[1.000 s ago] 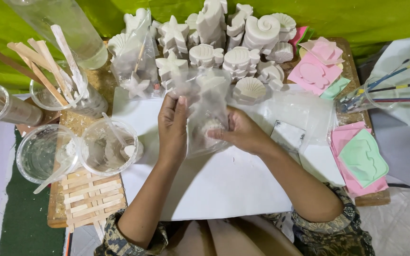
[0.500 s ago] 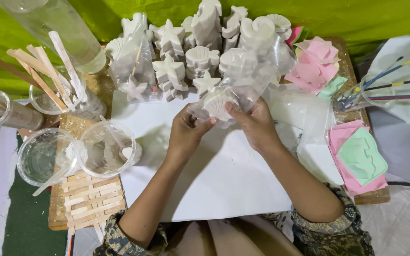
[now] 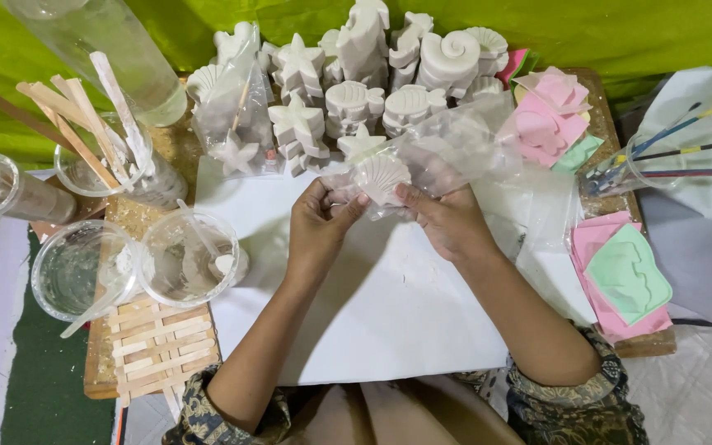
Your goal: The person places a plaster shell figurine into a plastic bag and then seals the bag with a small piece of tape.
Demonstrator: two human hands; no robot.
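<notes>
1. White plaster scallop-shell cast (image 3: 381, 176) sits inside a clear thin plastic bag (image 3: 447, 148), held above the white sheet of board (image 3: 356, 305), just in front of the rows of casts.
2. Left hand (image 3: 319, 227): thumb + fingers pinched together on the bag's lower left edge, touching the shell through the film.
3. Right hand (image 3: 447, 222): fingertips closed on the bag just right of the shell; rest of the bag trails up and right, loose.
4. Doing it well, my read: keep the shell supported from below w/ both hands, since plaster likely chips if it drops; pinch the film, not the ribbed edge; keep the bag mouth from bunching.
5. Behind: stacked white plaster sea-shape casts (image 3: 356, 74) (stars, fish, spiral shell, seahorse); one already-bagged star cast (image 3: 236, 124) at left.
6. Right: pink and green flexible moulds (image 3: 624, 276), more pink ones (image 3: 545, 124) near the stack, clear cup w/ thin paintbrushes (image 3: 661, 152).
7. Left: clear plastic cups (image 3: 183, 259) w/ whitish residue, a cup of flat wooden sticks (image 3: 92, 136), wooden slat trivet (image 3: 154, 346).
</notes>
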